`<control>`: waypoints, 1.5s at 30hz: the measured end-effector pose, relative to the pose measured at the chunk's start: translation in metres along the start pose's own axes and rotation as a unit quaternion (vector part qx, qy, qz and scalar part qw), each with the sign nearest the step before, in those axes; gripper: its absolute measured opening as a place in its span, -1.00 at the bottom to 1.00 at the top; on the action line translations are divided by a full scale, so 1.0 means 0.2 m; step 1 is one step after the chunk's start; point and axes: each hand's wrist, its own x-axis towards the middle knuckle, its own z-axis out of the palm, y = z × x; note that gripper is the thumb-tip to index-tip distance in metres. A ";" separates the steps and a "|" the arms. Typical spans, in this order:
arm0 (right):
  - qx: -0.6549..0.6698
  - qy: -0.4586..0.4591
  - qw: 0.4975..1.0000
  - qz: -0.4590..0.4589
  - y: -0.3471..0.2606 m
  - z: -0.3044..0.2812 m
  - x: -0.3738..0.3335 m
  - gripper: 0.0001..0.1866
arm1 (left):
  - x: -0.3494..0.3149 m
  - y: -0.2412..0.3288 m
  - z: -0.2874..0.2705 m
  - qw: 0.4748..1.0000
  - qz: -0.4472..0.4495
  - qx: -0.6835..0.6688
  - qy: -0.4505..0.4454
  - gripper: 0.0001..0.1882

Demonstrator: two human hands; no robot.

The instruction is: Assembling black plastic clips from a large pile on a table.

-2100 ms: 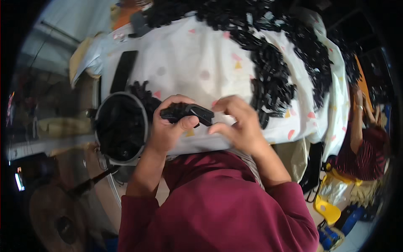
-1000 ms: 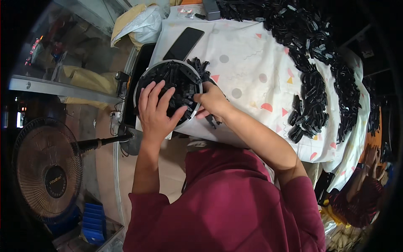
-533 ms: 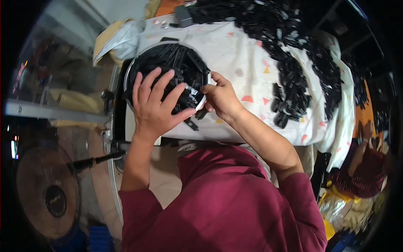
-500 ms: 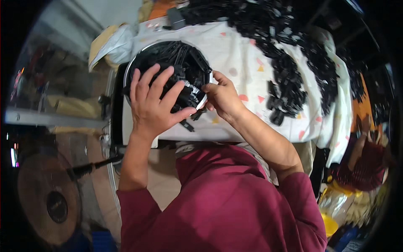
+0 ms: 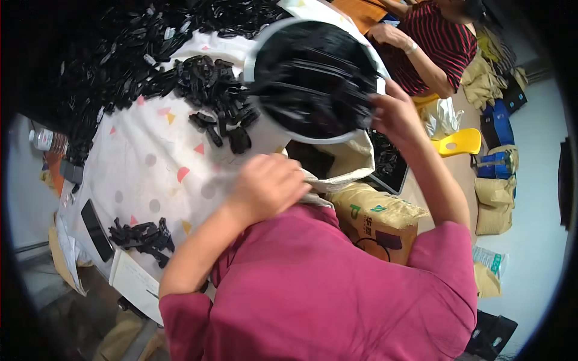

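A round basin [image 5: 256, 111] with a pale rim is raised over the table's right side, full of long black plastic pieces [image 5: 319, 78] blurred by motion. My right hand [image 5: 397, 117] grips the basin's right rim. Below it, a whitish woven sack [image 5: 355, 157] gapes open, its inside dark. My left hand [image 5: 271, 185] is curled at the sack's near-left edge, fingers closed on it; the fingertips are partly hidden and slightly blurred.
Heaps of black plastic pieces [image 5: 138, 54] cover the far and left parts of the patterned cloth [image 5: 150, 138]. A phone [image 5: 96, 230] and notebook [image 5: 133, 280] lie at left. A co-worker in a striped top [image 5: 436, 42] sits at far right, by a yellow stool [image 5: 460, 142].
My view has swung right. The basin has been lifted off the table and carried right in my right hand; my left hand has left it and is now at the sack.
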 end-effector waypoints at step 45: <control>-0.423 -0.199 0.735 -0.491 0.70 1.48 0.34 -0.62 | -0.88 0.16 -0.55 0.765 -0.566 0.258 0.169 -0.65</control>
